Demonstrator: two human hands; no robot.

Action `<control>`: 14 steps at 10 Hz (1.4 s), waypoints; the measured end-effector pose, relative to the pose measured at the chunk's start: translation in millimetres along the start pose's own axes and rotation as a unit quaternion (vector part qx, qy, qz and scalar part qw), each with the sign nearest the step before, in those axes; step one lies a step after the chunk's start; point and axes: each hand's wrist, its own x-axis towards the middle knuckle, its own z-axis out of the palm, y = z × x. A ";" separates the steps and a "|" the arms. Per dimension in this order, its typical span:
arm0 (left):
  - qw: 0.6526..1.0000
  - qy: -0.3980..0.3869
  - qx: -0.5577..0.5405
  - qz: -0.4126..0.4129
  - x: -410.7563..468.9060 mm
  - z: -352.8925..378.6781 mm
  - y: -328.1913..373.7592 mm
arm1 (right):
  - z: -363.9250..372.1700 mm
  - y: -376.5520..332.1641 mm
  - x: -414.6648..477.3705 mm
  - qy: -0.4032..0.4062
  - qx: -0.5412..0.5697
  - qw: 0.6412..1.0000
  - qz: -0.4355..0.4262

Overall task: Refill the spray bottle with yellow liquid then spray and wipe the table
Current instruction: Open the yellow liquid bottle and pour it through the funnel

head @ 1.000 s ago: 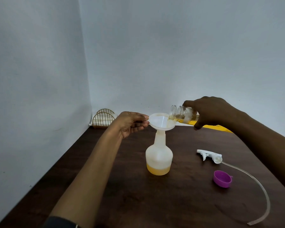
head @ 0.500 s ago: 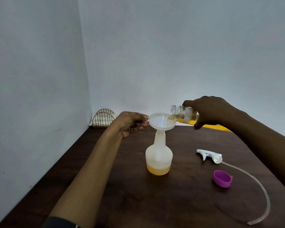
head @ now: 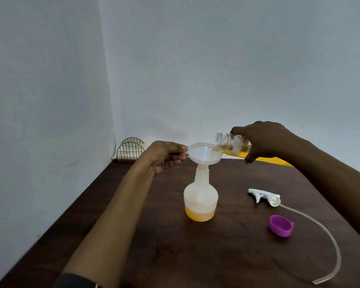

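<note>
**Yellow liquid goes through the funnel into the spray bottle**

We see the spray bottle (head: 201,196) standing upright on the dark wooden bench (head: 195,256), about mid-bench, with its top off. A band of yellow liquid (head: 200,216) fills its bottom part, and the rest of its cloudy body looks pale. A white funnel (head: 202,152) sits in the bottle's neck with its bowl tilted a little toward us.

To the left of the spray bottle, the left hand (head: 164,155) pinches the funnel's rim between the thumb and curled fingers. Above and to the right of the spray bottle, the right hand (head: 264,140) is wrapped round a clear bottle (head: 230,143). That bottle is tipped almost onto its side, with its open threaded mouth over the funnel's right edge. Yellow liquid lies along its lower side and reaches the mouth, where it meets the funnel's inner wall.

To the right of the spray bottle and apart from it, the white spray head (head: 263,196) lies on its side on the bench. Its long clear tube (head: 328,240) curves away toward the near right edge. Inside that curve, a purple cap (head: 280,225) rests with its open side up.

Behind the spray bottle to the right, a flat yellow thing (head: 279,161) shows from under the right hand, and we cannot tell what it is. Behind the bottle to the left, a gold wire rack (head: 131,150) stands in the corner where the two pale walls meet.
</note>
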 end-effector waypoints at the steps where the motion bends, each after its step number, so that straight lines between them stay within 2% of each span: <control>1: 1.000 0.000 -0.001 0.000 0.1 -0.4 0.0 | -1.2 -0.7 -0.2 -0.004 0.003 1.000 -0.002; 14: 1.000 0.001 0.002 -0.003 -2.4 0.8 2.1 | -3.6 -1.0 1.8 -0.010 -0.002 1.000 -0.004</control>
